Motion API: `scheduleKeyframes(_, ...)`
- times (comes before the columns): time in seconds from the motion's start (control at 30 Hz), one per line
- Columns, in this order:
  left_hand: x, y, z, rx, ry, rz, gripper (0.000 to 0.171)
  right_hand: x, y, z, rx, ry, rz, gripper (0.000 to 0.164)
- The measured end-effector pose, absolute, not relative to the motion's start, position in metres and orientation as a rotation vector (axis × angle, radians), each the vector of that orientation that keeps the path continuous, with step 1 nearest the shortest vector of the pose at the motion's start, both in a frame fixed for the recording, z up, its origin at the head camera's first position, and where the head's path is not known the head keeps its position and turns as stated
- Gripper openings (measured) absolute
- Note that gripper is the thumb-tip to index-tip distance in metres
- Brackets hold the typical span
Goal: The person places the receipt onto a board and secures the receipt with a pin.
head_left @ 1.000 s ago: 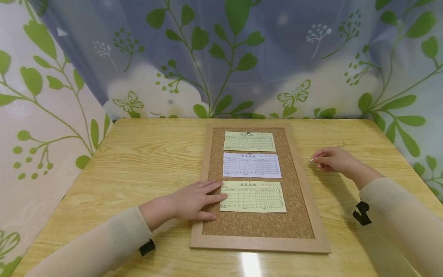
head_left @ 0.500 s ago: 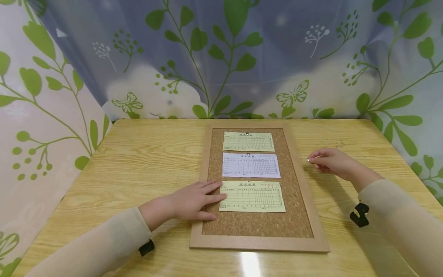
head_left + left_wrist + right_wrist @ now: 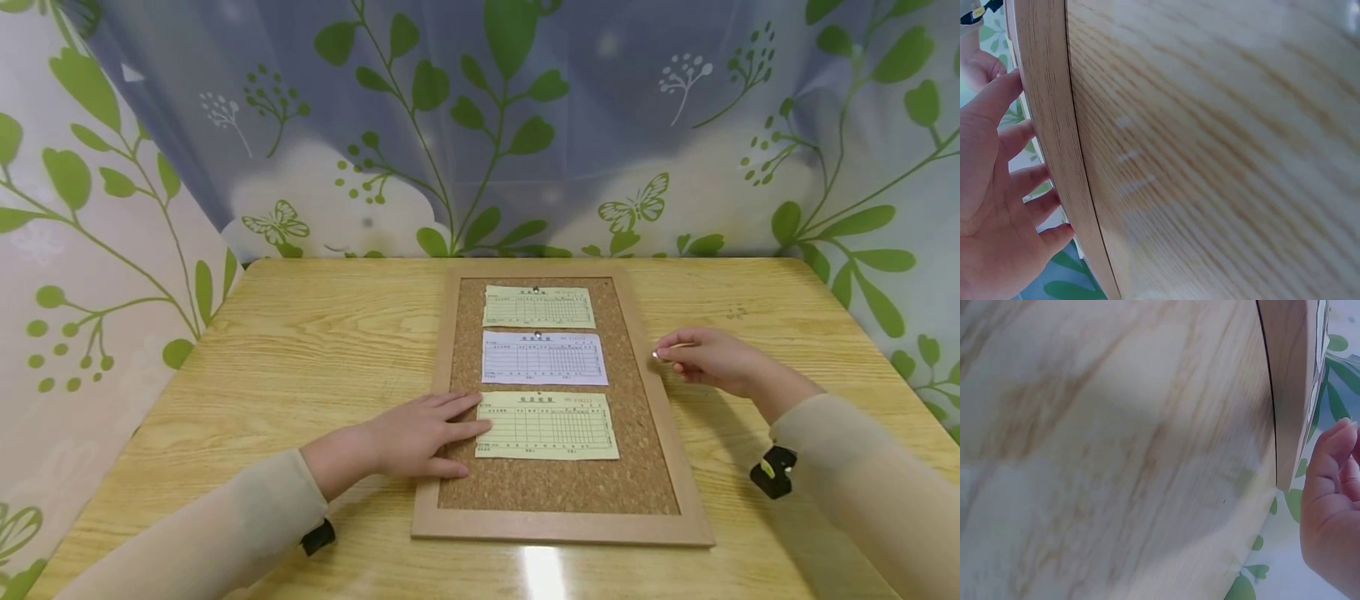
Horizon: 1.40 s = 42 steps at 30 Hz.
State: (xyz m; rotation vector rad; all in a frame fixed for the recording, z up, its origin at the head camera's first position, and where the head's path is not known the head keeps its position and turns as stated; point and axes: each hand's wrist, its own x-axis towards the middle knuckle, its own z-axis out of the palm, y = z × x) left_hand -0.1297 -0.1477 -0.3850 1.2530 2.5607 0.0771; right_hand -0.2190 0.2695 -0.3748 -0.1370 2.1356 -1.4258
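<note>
My left hand point(image 3: 416, 437) lies over the left side of a wood-framed cork board point(image 3: 558, 487), fingers spread. Its fingertips reach the left edge of the lowest yellow receipt slip point(image 3: 547, 427). Just beyond the right side of the frame, my right hand point(image 3: 716, 360) pinches a small shiny pushpin point(image 3: 655, 355) between thumb and forefinger. Above the yellow slip are a white slip point(image 3: 543, 360) and another yellow slip point(image 3: 538, 308), each with a pin at its top edge. In the left wrist view, the fingers point(image 3: 1019, 134) extend over the board's frame.
The board lies flat on a light wooden table point(image 3: 322, 333). Behind the table hangs a leaf-patterned curtain point(image 3: 480, 125). Each sleeve has a black strap at the wrist, like the right one point(image 3: 774, 473).
My right hand has moved left and slightly nearer to me, bringing the pushpin close to the board's right frame. The left hand and the slips have stayed in place.
</note>
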Motion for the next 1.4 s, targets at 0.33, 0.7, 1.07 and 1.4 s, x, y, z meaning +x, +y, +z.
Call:
scheduleKeyframes(0.33,-0.13,-0.148,-0.385,1.254,2.554,0.072,0.063,-0.214,0.258,-0.375,-0.157,2.07,-1.472,0.022)
scheduleKeyframes(0.7,-0.129,-0.147,-0.385,1.247,2.556,0.081,0.063,-0.209,0.244,-0.377,-0.194,2.03,-1.463,0.016)
scheduleKeyframes(1.07,-0.129,-0.148,-0.386,1.237,2.556,0.081,0.063,-0.206,0.232,-0.378,-0.212,2.004,-1.46,0.022)
scheduleKeyframes(1.4,-0.13,-0.148,-0.386,1.252,2.556,0.075,0.063,-0.207,0.219,-0.38,-0.234,1.998,-1.419,0.022)
